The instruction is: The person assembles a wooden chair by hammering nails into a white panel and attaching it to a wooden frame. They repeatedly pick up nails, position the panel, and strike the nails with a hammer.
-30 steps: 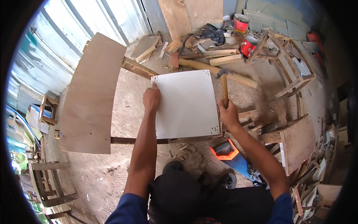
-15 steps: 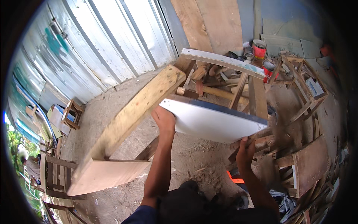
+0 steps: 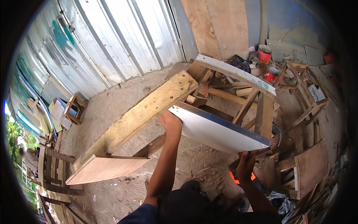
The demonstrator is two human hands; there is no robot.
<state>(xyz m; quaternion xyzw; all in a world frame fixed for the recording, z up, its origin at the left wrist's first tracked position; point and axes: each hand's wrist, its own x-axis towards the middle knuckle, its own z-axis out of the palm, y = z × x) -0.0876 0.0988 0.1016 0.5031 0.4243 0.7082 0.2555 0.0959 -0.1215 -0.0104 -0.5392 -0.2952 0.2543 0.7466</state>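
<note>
A wooden frame (image 3: 220,77) is held up off the ground in front of me. It joins a thick yellowish plank (image 3: 138,115), a white board (image 3: 220,132) with a dark top edge, and a pale plywood panel (image 3: 108,168) at the lower left. My left hand (image 3: 171,122) is closed at the white board's left end, beside the plank; its fingertips are hidden behind the wood. At the board's lower right corner, my right hand (image 3: 246,164) is closed round the frame, with its fingers partly hidden.
Scrap wood and red-labelled cans (image 3: 264,54) lie beyond the frame. Another wooden frame (image 3: 307,89) and a brown panel (image 3: 312,170) are at the right. An orange-edged object (image 3: 235,177) lies below my right hand. Corrugated metal sheeting (image 3: 126,41) stands behind; a small stool (image 3: 74,108) is at the left.
The frame has tilted, its right end dropping with my right hand. Both hands keep their hold. The whole view has shifted slightly, with the background moving right.
</note>
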